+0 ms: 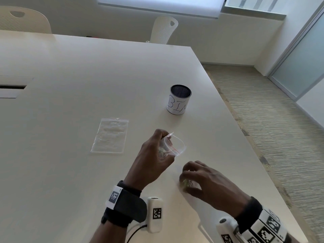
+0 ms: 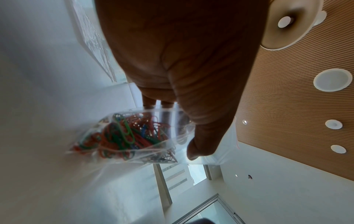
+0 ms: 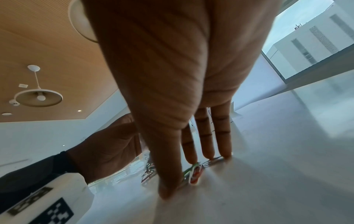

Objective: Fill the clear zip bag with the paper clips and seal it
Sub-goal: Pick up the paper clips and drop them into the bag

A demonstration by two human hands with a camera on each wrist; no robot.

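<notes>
Left hand (image 1: 154, 155) grips zip bag (image 2: 138, 136) (paper clips (image 2: 124, 134) inside).

Black wrist straps (image 1: 125, 206), white camera units (image 1: 154, 213), square black-and-white marker tags (image 1: 114, 197)

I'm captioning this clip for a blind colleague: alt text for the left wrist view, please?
The person's left hand grips a clear plastic zip bag holding a tangle of red, green and blue paper clips, seen from the wrist, thumb on the bag's mouth.
</notes>
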